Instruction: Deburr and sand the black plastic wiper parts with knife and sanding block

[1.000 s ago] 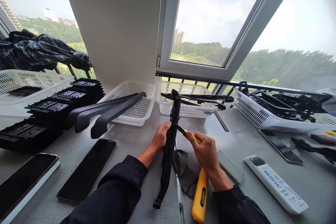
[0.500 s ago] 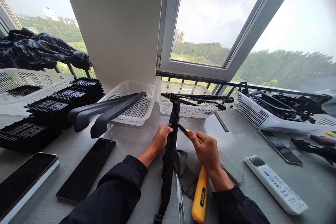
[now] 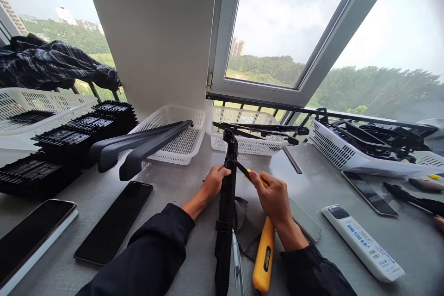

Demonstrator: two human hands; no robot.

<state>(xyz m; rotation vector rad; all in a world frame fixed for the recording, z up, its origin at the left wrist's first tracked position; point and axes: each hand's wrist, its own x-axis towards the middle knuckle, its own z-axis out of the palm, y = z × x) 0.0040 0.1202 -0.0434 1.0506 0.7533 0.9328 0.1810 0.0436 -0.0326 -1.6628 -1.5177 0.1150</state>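
Note:
My left hand is closed around a long black plastic strip, which stands up in front of me with its hooked end at the top. In my right hand is a utility knife with a yellow handle. Its dark blade meets the strip's right edge, just above my left thumb. Below my right wrist lies a yellow-handled tool on the table. Beside it are a crumpled grey cloth and a slim metallic tool, partly hidden by the strip.
White baskets line the window side, several holding black parts. Long dark bars jut from one basket. Stacked black grids stand left. Phones and a white power strip lie around. Another person's hand shows at the right edge.
The black strip has turned slightly in my left hand, and its lower end has shifted. The blade has stayed at its edge. Another person's hand has appeared at the far right.

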